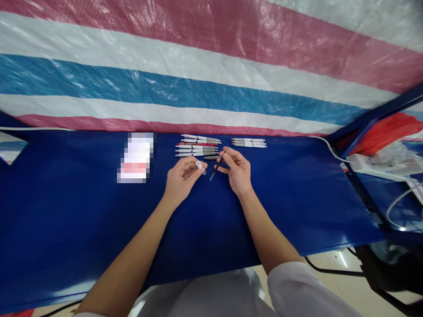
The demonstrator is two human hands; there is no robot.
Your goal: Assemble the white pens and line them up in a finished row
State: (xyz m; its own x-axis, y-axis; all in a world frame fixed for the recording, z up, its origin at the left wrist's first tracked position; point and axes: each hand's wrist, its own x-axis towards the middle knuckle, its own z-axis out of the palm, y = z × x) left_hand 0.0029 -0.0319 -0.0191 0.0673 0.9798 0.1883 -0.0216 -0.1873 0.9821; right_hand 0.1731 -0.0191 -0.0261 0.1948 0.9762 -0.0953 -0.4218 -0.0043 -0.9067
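Note:
My left hand (183, 177) is closed in a pinch on a small white pen part (198, 164) over the blue table (82, 211). My right hand (236, 169) pinches a thin dark pen refill (217, 166) that slants down to the left, its tip close to the white part. Just behind both hands lies a row of several white and grey pens (197, 146), one with red on it. A loose grey pen tip piece (211, 157) lies beside that row. A smaller group of white pens (248, 142) lies further right.
A blurred white and pink packet (136, 157) lies on the table to the left. A striped red, white and blue tarp (198, 70) hangs behind the table. At the right, a blue frame (370, 121), a white power strip (370, 165) and cables stand beside the table edge.

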